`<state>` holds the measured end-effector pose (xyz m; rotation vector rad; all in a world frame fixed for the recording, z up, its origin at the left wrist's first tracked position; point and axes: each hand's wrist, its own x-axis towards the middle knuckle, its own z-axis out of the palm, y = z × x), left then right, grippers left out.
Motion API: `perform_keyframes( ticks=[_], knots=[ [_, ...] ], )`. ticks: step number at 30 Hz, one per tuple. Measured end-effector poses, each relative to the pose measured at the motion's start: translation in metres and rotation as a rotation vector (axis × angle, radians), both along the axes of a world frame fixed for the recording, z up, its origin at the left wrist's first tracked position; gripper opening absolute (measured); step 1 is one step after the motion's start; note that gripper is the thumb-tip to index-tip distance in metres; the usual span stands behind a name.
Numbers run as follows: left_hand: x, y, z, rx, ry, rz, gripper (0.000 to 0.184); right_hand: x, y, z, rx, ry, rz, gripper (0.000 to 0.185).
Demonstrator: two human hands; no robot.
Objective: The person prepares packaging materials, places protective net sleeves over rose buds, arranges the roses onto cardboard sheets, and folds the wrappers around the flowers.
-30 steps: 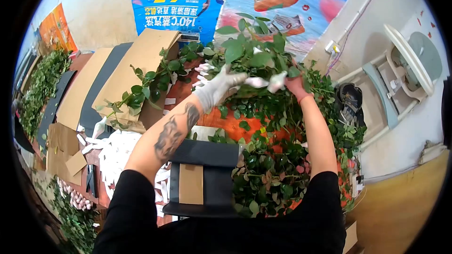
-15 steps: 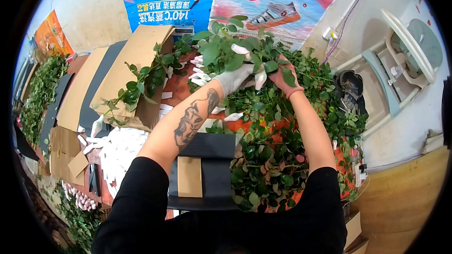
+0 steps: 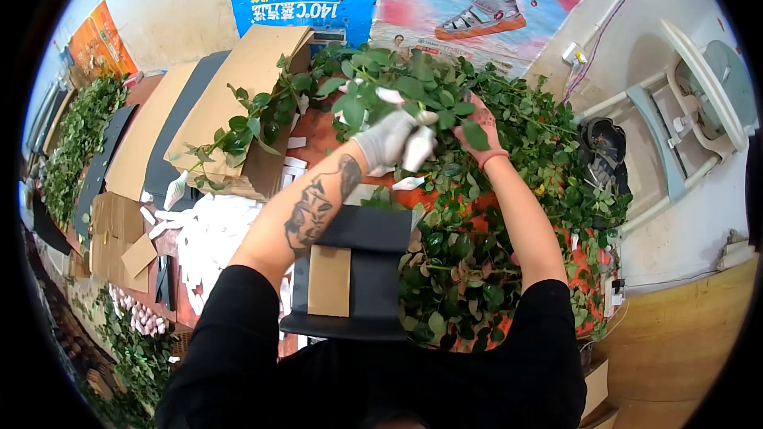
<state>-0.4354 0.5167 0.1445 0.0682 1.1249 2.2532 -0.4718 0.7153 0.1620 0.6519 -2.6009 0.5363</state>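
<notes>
My left hand, in a pale grey-white glove, is closed around a leafy rose stem, slightly blurred. A rose bud in a white sleeve hangs beside its fingers, and another pale bud shows just above. To the right, my right hand, in a pinkish-red glove, is closed at the leafy rose stems. Leaves cover part of its fingers. Below both hands, a loose white-sleeved bud lies over the foliage.
Cut rose stems cover the table's right side. A black board with a cardboard piece sits in front of me. White sleeves are heaped at left, beside a large cardboard sheet. A pale chair stands at right.
The view has shifted a little, so the surroundings appear further right. My left hand has drawn slightly left and down from the stems, and the sleeved bud beside it is lower. My right hand stays among the leaves.
</notes>
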Motion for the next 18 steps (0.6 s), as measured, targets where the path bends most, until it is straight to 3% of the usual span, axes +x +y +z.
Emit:
perform_keyframes(
  ticks=[1, 2, 3, 4, 5, 6, 7, 8, 9, 10, 11, 12, 13, 15, 17, 18],
  knots=[
    [0.003, -0.011, 0.012, 0.138, -0.206, 0.007, 0.017, 0.002, 0.004, -0.002, -0.034, -0.059, 0.018, 0.029],
    [0.011, -0.029, 0.021, 0.12, -0.255, -0.039, 0.024, 0.003, 0.007, -0.003, -0.033, -0.069, 0.019, 0.029],
    [0.004, -0.042, 0.013, 0.097, -0.252, -0.001, 0.027, 0.004, 0.01, -0.004, -0.044, -0.075, 0.008, 0.027],
    [0.011, -0.058, 0.018, -0.088, -0.163, 0.054, 0.029, 0.004, 0.012, -0.004, -0.055, -0.08, -0.003, 0.025],
    [0.003, -0.078, 0.008, -0.349, 0.258, -0.134, 0.023, 0.007, 0.015, -0.001, -0.055, -0.039, -0.035, 0.023],
    [-0.005, -0.098, -0.002, -0.826, 0.878, -0.243, 0.021, 0.007, 0.019, 0.001, -0.067, -0.05, -0.049, 0.024],
    [-0.013, -0.118, -0.011, -1.078, 1.315, -0.175, 0.024, 0.006, 0.02, 0.004, -0.076, -0.043, -0.057, 0.025],
    [-0.011, -0.121, -0.001, -1.058, 1.114, -0.187, 0.025, 0.007, 0.019, 0.007, -0.085, -0.039, -0.066, 0.026],
    [-0.008, -0.124, 0.009, -1.035, 0.915, -0.177, 0.026, 0.01, 0.017, 0.012, -0.092, -0.131, 0.033, 0.038],
    [-0.007, -0.118, 0.024, -0.87, 0.547, -0.18, 0.028, 0.015, 0.008, 0.015, -0.094, -0.142, 0.034, 0.038],
    [0.001, -0.11, 0.04, -0.597, 0.306, -0.169, 0.028, 0.019, -0.007, 0.017, -0.104, -0.027, 0.195, 0.045],
    [0.011, -0.102, 0.059, -0.493, 0.241, -0.186, 0.028, 0.023, -0.022, 0.017, -0.111, 0.088, 0.353, 0.053],
    [0.008, -0.096, 0.065, -0.463, 0.192, -0.209, 0.028, 0.024, -0.035, 0.012, -0.112, 0.088, 0.347, 0.053],
    [0.001, -0.086, 0.071, -0.429, 0.158, -0.253, 0.028, 0.024, -0.055, 0.007, 0.147, 0.276, 0.244, 0.064],
    [-0.004, -0.079, 0.076, -0.44, 0.08, -0.226, 0.027, 0.02, -0.062, 0.015, 0.184, 0.05, 0.314, 0.056],
    [0.003, -0.076, 0.081, -0.246, -0.141, -0.201, 0.027, 0.014, -0.061, 0.012, 0.185, -0.042, 0.367, 0.052]
  ],
)
